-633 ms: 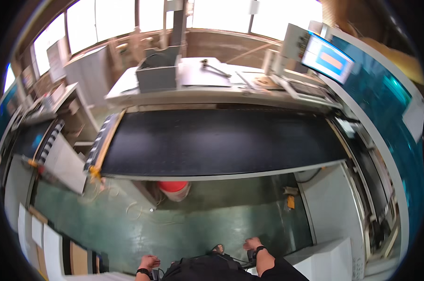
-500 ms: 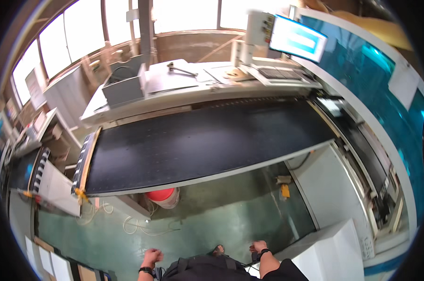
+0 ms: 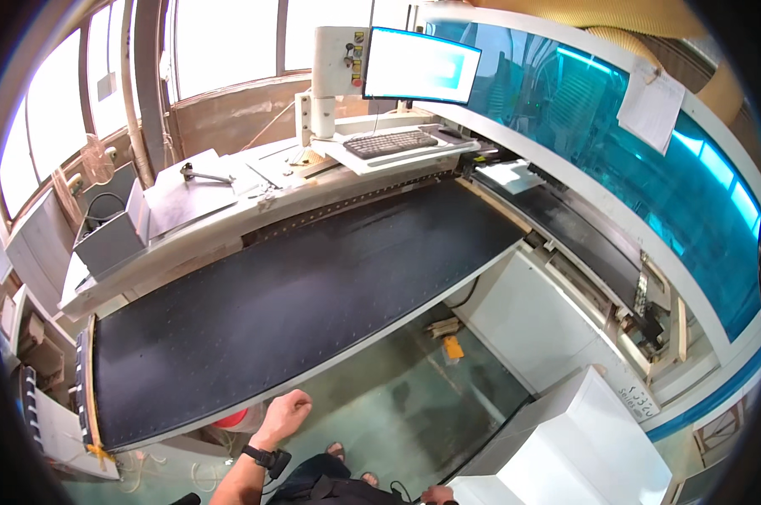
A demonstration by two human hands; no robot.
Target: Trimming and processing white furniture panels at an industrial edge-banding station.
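My left hand (image 3: 288, 414) is in front of the near edge of the black conveyor bed (image 3: 304, 295), fingers curled in and nothing seen in them. A dark band with a small box sits on that wrist. Low at the bottom edge, my right hand (image 3: 437, 495) is mostly cut off, so its fingers cannot be made out. It is nearest to a white cabinet (image 3: 557, 446) on the right. Behind the bed's far right end, a keyboard (image 3: 391, 144) rests on a white shelf beneath a lit monitor (image 3: 422, 66).
A machine with a blue see-through cover (image 3: 557, 118) stands on the right, papers (image 3: 652, 105) hanging on it. A grey box (image 3: 111, 231) and a metal tool (image 3: 205, 174) lie on the back ledge. Under the bed are a red-topped bucket (image 3: 233, 418) and a yellow item (image 3: 453, 348).
My view has swung right and closer to the machine. My left hand has come up toward the conveyor bed's near edge; my right hand has dropped to the picture's bottom edge.
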